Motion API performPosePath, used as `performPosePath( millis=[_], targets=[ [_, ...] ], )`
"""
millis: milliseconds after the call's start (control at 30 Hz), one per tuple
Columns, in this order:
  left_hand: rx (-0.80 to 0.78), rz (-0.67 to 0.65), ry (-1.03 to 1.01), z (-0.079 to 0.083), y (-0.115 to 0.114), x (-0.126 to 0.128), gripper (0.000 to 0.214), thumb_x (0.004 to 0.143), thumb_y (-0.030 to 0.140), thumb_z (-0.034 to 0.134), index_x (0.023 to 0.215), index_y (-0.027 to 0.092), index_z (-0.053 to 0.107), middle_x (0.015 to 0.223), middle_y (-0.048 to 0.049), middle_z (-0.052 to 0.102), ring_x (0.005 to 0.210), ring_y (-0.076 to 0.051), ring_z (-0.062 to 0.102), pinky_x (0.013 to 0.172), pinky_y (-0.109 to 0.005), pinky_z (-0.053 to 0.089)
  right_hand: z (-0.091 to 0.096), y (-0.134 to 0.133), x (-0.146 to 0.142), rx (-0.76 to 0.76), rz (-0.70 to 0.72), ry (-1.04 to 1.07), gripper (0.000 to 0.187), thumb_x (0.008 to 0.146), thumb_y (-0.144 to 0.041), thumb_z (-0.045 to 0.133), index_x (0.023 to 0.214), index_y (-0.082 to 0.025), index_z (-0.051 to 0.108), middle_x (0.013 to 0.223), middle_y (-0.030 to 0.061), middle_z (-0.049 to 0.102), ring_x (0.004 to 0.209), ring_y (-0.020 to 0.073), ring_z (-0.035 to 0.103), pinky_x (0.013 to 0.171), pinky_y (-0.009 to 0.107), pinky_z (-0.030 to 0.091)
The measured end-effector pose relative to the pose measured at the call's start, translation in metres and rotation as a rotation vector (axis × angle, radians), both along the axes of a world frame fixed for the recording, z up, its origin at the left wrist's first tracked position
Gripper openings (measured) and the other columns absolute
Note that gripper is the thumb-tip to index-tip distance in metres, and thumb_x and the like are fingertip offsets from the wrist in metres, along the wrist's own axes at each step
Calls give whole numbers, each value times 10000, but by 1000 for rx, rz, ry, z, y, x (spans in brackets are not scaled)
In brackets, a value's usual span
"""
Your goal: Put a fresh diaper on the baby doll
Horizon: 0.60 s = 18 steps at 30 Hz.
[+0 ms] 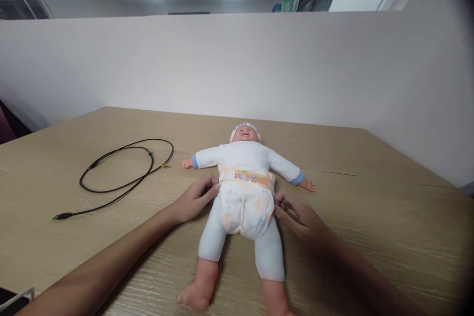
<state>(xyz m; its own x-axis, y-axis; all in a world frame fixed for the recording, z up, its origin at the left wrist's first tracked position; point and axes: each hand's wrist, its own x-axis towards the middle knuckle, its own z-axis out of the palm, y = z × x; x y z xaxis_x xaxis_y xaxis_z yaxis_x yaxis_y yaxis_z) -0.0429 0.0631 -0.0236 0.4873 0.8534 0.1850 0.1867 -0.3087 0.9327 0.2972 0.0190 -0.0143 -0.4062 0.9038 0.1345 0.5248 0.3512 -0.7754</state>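
A baby doll (244, 155) in a white outfit with blue cuffs and a white cap lies on its back, arms spread and feet toward me. Around its hips is a printed diaper (244, 202), with an orange patterned band (252, 177) fastened across the waist. My left hand (196, 197) pinches the diaper's edge at the left hip, thumb and fingers closed. At the right hip, my right hand (298, 215) has its fingers curled on the diaper's leg edge. The fingertips of both hands are partly hidden against the diaper.
A looped black cable (129, 190) with a plug lies left of the doll on the wooden table (370, 237). White partition walls (222, 64) rise behind and to the right. A dark object with a pale rim (17, 298) sits at the lower left corner.
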Motion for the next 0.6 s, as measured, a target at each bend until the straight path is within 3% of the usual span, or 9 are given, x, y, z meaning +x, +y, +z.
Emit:
performPosePath(
  millis=[100, 167, 300, 400, 467, 600],
  targets=[
    [88, 11, 99, -2, 6, -5, 385, 1109, 561, 502, 950, 217, 570, 863, 20, 554, 807, -186, 500, 763, -336, 401, 8, 2, 10, 30, 36, -43, 349, 1103, -555, 524, 992, -232, 595, 852, 11, 618, 778, 194, 567, 724, 340, 470],
    [168, 39, 158, -2, 11, -9, 403, 1114, 555, 488, 938, 212, 604, 865, 6, 604, 809, -197, 539, 773, -350, 410, 10, 7, 18, 108, -15, -31, 305, 1094, -524, 555, 1028, -233, 614, 856, 12, 628, 773, 195, 585, 729, 341, 481],
    [354, 288, 171, -5, 23, -16, 386, 1126, 512, 450, 966, 220, 645, 863, -13, 633, 805, -219, 556, 785, -376, 428, -3, 26, 39, 431, -380, -64, 251, 1061, -476, 591, 1063, -230, 642, 875, 37, 668, 784, 225, 615, 792, 382, 492],
    [530, 533, 279, -10, 35, -20, 258, 1097, 444, 510, 1052, 228, 644, 1040, -61, 682, 976, -269, 587, 939, -433, 460, -19, 44, 53, 686, -574, -185, 259, 1005, -456, 622, 1092, -213, 645, 973, 99, 714, 901, 298, 641, 873, 450, 496],
    [589, 632, 403, -15, 45, -21, 239, 1051, 422, 582, 1181, 228, 633, 1249, -105, 677, 1146, -317, 575, 1059, -486, 448, -26, 55, 59, 779, -596, -293, 302, 989, -456, 613, 1142, -197, 634, 1045, 139, 723, 953, 337, 645, 906, 490, 496],
    [583, 657, 560, -25, 65, -18, 493, 971, 432, 683, 1390, 205, 556, 1445, -153, 618, 1308, -379, 533, 1135, -537, 433, -33, 73, 60, 836, -547, -422, 430, 974, -441, 619, 1310, -175, 595, 1315, 206, 692, 1211, 396, 626, 1035, 525, 481]
  ],
)
